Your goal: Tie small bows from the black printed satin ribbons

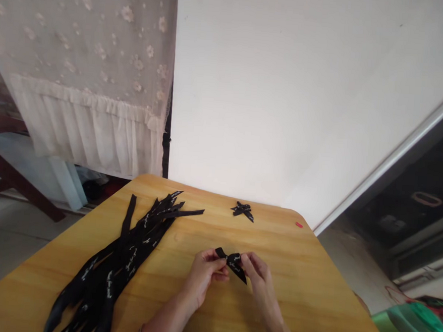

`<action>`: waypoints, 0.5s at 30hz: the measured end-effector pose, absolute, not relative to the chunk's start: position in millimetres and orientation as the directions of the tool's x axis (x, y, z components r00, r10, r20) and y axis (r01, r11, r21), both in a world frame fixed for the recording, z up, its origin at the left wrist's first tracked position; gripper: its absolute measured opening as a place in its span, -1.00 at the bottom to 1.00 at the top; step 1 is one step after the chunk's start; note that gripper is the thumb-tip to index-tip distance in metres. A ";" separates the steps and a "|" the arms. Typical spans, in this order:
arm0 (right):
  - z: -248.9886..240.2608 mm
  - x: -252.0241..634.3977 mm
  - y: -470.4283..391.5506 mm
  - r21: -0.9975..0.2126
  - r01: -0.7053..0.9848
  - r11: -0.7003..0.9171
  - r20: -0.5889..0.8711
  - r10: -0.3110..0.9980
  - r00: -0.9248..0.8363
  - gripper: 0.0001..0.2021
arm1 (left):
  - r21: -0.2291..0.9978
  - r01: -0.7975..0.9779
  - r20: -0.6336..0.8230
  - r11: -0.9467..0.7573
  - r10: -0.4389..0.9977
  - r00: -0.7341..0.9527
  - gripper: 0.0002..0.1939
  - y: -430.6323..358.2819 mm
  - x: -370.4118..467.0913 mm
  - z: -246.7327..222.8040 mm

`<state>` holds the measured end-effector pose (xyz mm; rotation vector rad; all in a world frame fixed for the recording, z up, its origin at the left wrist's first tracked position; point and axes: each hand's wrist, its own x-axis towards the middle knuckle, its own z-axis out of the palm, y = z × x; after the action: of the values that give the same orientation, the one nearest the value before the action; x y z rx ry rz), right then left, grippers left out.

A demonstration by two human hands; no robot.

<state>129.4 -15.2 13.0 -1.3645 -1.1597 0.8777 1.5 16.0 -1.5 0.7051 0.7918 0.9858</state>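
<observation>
Between my two hands is a small black ribbon bow point(233, 260) with white script printed on it, held just above the table. My left hand point(208, 269) pinches the bow near its knot and left loop. The thumb and fingers of my right hand point(255, 269) grip its right loop, and one pointed tail hangs down between the hands. Farther back on the table lies another black ribbon bow point(243, 210). To the left, a long pile of loose black ribbon strips point(124, 260), printed with the same white script, stretches toward the near edge.
The wooden table point(288, 292) ends at a white wall panel point(265, 88). A small red piece point(299, 225) lies near its far right corner. A lace curtain point(99, 76) hangs at the left. On the floor at the right stands a green translucent container point(403, 325).
</observation>
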 end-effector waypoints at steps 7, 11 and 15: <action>3.4 131.9 -13.6 -0.972 0.227 0.060 0.116 0.963 0.244 -0.75 | 0.829 -0.400 -0.267 0.391 0.905 0.332 -0.85 15.2 2.5 -4.0; 5.5 130.8 -14.5 -0.949 0.308 0.072 0.138 0.970 0.200 -0.78 | 0.842 -0.364 -0.287 0.398 0.902 0.321 -0.86 13.3 3.1 -1.4; 4.9 128.0 -14.3 -0.944 0.321 0.078 0.132 0.980 0.151 -0.82 | 0.854 -0.320 -0.299 0.411 0.890 0.344 -0.89 12.5 4.9 -1.1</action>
<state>128.0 -14.3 4.9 -1.4301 -1.3526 0.8344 4.9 12.5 -1.1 0.7818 0.8783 0.8993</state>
